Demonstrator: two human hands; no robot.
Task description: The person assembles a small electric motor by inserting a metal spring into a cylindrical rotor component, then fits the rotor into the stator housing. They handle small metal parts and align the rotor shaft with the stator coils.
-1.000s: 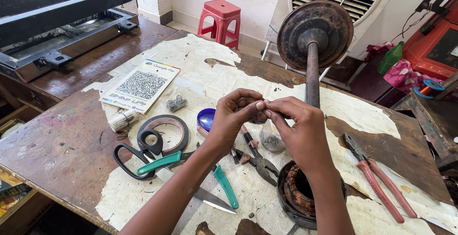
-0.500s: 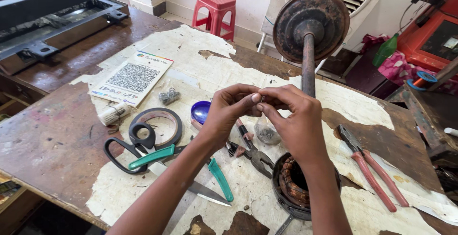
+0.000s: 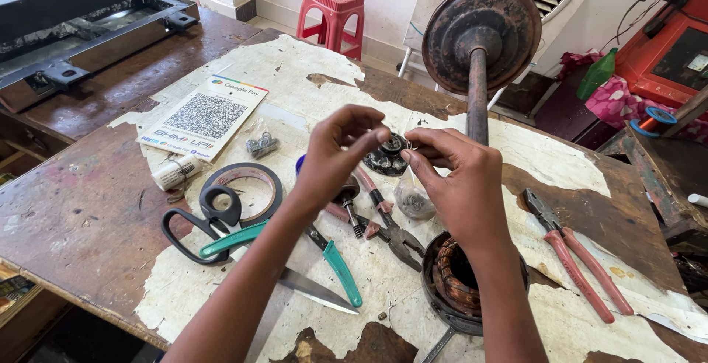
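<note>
Head view: the small dark round metal part [image 3: 389, 155], perhaps a bearing or toothed cap, sits in the air between both hands, just left of the tall rusty steel shaft with its round disc on top [image 3: 478, 90]. The left hand [image 3: 335, 158] pinches its left rim with thumb and forefinger closed on it; the right hand [image 3: 456, 179] has its fingertips closed on the right rim. Its flat face looks toward the camera, so the two grips lie opposite each other across it. Below, on the worn wooden surface with peeling white covering [image 3: 103, 208], lie red-handled pliers [image 3: 387, 223].
</note>
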